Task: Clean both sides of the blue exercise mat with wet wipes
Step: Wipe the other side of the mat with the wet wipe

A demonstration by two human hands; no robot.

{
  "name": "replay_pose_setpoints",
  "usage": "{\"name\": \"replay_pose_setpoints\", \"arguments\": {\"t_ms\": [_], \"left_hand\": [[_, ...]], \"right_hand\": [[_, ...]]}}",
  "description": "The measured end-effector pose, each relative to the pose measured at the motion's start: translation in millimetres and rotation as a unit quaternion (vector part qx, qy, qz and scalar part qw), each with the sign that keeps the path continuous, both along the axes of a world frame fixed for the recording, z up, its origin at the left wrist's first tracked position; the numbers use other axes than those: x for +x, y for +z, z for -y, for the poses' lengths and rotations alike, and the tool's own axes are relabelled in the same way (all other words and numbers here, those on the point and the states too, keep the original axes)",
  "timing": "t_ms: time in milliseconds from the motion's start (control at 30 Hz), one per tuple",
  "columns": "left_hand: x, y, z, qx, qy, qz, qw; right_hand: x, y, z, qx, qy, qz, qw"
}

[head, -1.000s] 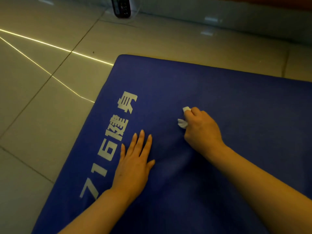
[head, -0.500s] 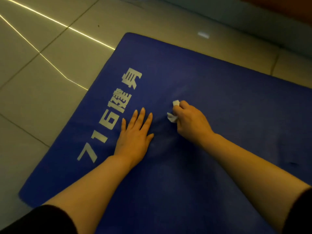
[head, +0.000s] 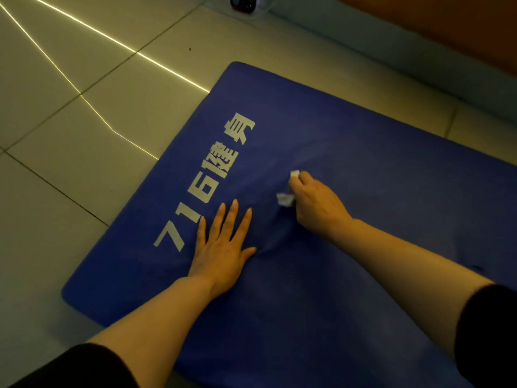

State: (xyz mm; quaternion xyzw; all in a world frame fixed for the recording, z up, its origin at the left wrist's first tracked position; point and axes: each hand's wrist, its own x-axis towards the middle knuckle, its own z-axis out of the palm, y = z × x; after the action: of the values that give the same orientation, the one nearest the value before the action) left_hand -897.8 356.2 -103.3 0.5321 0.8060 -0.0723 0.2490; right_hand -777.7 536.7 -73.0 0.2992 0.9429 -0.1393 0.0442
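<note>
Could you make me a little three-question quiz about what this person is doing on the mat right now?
1. True or false: the left hand lies flat with straight fingers on the blue mat.
2. What does the right hand grip? A) a spray bottle B) a crumpled white wipe C) a brush
3. Fill in: the white lettering printed on the mat starts with the digits ___.

Key: 1 true; 2 B; 3 716.
</note>
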Motion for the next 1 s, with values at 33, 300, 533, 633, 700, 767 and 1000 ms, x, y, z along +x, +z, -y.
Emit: {"name": "replay_pose_setpoints", "arguments": {"t_ms": [33,300,533,633,700,767,1000], "left_hand": [[0,-1,0,-0.001,0.002,0.002,1.000],[1,-2,0,0.009,0.008,0.005,1.000],[1,-1,1,0.014,0.010,0.005,1.000],[0,-2,1,0.017,0.009,0.009,1.000],[-1,-3,1,0.027,0.009,0.015,0.999],[-2,-4,2,0.038,0.011,0.018,0.999],[-7,8,12,0.075,0.000,0.051,0.996]], "right_hand": [[-10,1,-5,-0.008,0.001,-0.009,1.000],[9,15,21,-0.025,0.025,0.059,0.998],[-10,3,7,-0.070,-0.007,-0.031,0.997],[-11,2,6,-0.061,0.008,-0.013,0.998],[5,3,20,-0.058,0.033,0.016,0.998],[22,2,37,-0.060,0.054,0.026,0.996],[-13,-7,30,-0.065,0.030,-0.063,0.995]]}}
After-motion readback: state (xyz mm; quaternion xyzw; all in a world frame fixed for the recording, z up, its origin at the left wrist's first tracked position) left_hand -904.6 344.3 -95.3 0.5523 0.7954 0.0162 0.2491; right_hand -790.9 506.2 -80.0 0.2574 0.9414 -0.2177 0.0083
